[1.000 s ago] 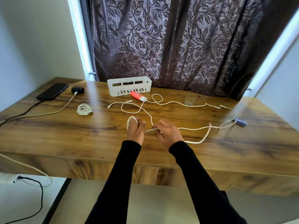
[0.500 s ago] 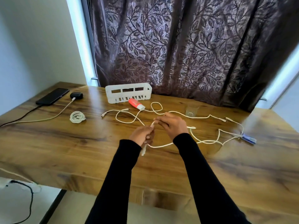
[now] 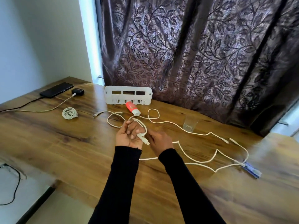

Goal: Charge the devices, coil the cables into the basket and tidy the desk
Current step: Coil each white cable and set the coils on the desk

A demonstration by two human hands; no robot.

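My left hand (image 3: 129, 135) is turned palm up over the middle of the wooden desk (image 3: 72, 143) and holds a loop of white cable (image 3: 197, 160) with its plug end across the palm. My right hand (image 3: 160, 140) pinches the same cable just to the right. The rest of this cable trails loosely to the right over the desk. A white basket (image 3: 128, 95) stands at the back near the curtain. A coiled white cable (image 3: 69, 113) lies to the left. A black phone (image 3: 56, 90) and a black earbud case (image 3: 78, 92) sit at the back left, each with a cable plugged in.
A red tube (image 3: 133, 108) lies in front of the basket. A second loose white cable (image 3: 169, 122) winds across the back of the desk. A clear glass (image 3: 190, 122) stands at the right near the curtain (image 3: 194, 54). A small blue packet (image 3: 251, 169) lies at the far right.
My left hand has turned palm up with a cable loop round its fingers. My right hand has moved from above the left hand to its right side. The camera has moved closer and tilted.
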